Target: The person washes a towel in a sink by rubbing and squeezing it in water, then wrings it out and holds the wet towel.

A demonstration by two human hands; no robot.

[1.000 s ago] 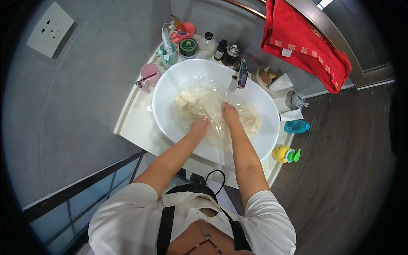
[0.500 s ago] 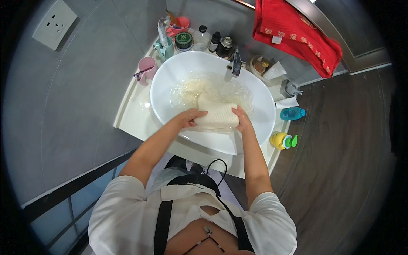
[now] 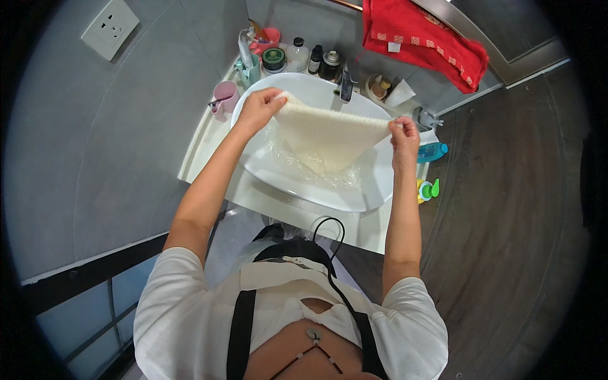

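A cream knitted cloth (image 3: pixel 330 132) is stretched between my two hands above the white washbasin (image 3: pixel 375 191). My left hand (image 3: pixel 259 110) pinches its upper left corner, over the basin's left rim. At the other end, my right hand (image 3: pixel 405 139) grips the upper right corner near the right rim. The lower part of the cloth hangs down into the rippling water (image 3: pixel 285 158). Whether it is a scarf or part of a garment cannot be told.
Behind the basin stand a faucet (image 3: pixel 346 87), a green-lidded jar (image 3: pixel 273 59) and several bottles. A pink cup (image 3: pixel 226 100) is at left. A blue bottle (image 3: pixel 432 152) and a green-topped pump bottle (image 3: pixel 429 190) line the right edge. A red towel (image 3: pixel 418 44) hangs at upper right.
Both hands have risen and spread apart, lifting the knitted cloth out of the water by its upper edge. Before, it lay bunched low in the basin between them.
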